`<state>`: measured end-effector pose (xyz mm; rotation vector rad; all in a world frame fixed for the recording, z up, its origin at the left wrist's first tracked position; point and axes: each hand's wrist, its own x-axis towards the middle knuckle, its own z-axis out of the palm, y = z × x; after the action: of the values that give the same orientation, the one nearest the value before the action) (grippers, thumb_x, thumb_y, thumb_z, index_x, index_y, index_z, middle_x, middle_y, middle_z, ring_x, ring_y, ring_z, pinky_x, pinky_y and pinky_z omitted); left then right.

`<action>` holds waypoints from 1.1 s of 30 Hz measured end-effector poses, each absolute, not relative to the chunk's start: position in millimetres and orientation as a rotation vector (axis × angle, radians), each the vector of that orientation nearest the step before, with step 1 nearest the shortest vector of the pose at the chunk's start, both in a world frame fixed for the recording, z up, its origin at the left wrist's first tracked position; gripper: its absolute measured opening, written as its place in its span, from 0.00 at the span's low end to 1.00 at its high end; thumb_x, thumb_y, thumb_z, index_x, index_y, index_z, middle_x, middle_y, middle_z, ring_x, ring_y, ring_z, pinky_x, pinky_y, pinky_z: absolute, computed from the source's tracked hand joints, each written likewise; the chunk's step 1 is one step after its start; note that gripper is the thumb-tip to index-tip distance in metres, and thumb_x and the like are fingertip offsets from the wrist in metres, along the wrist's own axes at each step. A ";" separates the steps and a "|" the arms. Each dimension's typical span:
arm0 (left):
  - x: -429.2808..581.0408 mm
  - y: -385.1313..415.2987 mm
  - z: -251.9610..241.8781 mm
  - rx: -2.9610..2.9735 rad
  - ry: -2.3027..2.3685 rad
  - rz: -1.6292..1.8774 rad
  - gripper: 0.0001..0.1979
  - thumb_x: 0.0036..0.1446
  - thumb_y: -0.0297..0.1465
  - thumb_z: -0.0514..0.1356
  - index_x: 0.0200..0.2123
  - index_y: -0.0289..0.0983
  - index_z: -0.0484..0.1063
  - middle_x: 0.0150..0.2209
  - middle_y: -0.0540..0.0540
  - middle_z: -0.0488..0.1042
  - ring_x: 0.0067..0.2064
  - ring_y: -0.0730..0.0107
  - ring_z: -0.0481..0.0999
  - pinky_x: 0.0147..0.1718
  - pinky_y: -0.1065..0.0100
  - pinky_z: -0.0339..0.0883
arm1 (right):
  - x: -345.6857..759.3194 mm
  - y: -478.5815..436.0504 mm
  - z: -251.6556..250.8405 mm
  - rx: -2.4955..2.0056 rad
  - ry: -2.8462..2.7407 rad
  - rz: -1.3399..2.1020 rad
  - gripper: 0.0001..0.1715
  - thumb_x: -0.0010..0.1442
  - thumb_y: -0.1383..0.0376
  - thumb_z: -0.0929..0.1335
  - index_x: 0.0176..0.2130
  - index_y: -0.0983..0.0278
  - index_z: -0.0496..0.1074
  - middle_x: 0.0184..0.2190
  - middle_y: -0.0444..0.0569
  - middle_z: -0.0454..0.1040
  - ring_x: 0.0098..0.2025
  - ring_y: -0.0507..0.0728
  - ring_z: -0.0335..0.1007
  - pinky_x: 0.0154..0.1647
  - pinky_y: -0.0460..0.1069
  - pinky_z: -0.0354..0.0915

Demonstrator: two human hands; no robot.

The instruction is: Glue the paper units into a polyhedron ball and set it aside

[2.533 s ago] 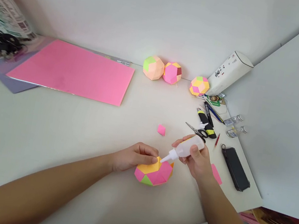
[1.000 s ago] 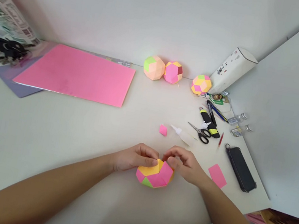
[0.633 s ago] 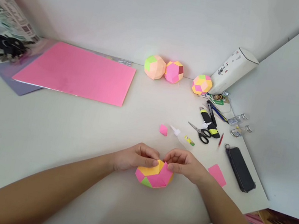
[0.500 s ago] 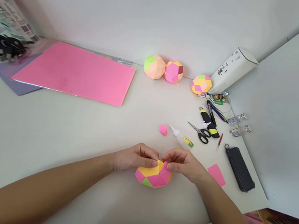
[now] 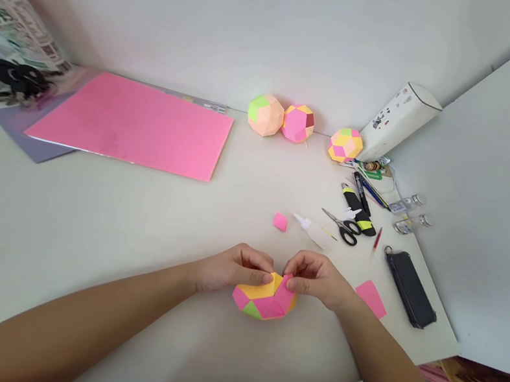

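Observation:
A folded paper ball (image 5: 270, 304) in pink, yellow and green is held over the white table, near its front edge. My left hand (image 5: 238, 270) pinches its upper left rim, thumb on a yellow face. My right hand (image 5: 318, 280) grips a pink flap at the upper right, thumb and fingertips closed on it. The fingertips of both hands are close together, and the ball's far side is hidden. Just beyond the hands lie a small pink folded piece (image 5: 280, 221) and a glue bottle (image 5: 314, 232) on its side.
Three finished-looking paper balls, one a peach ball (image 5: 266, 116), sit along the wall. Scissors (image 5: 343, 226), cutters, a black case (image 5: 409, 288) and a pink paper square (image 5: 371, 298) lie at the right. A large pink sheet (image 5: 138, 124) covers the back left.
The right hand has lifted slightly with its fingers closer on the pink flap. The glue bottle's label appears turned. The whole view has shifted a little.

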<state>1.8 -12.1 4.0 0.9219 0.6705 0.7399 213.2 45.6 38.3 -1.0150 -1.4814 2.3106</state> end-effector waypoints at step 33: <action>3.0 -15.4 5.1 0.911 0.706 0.617 0.14 0.51 0.39 0.62 0.23 0.33 0.70 0.22 0.52 0.60 0.25 0.77 0.58 0.25 0.70 0.51 | 204.7 35.2 38.0 -1.064 -1.443 2.239 0.10 0.45 0.66 0.76 0.29 0.65 0.74 0.26 0.43 0.73 0.28 0.48 0.68 0.29 0.44 0.65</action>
<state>3.0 -15.4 5.1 0.9108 0.7060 0.6168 204.7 35.2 38.0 -1.0640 -1.4425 2.2395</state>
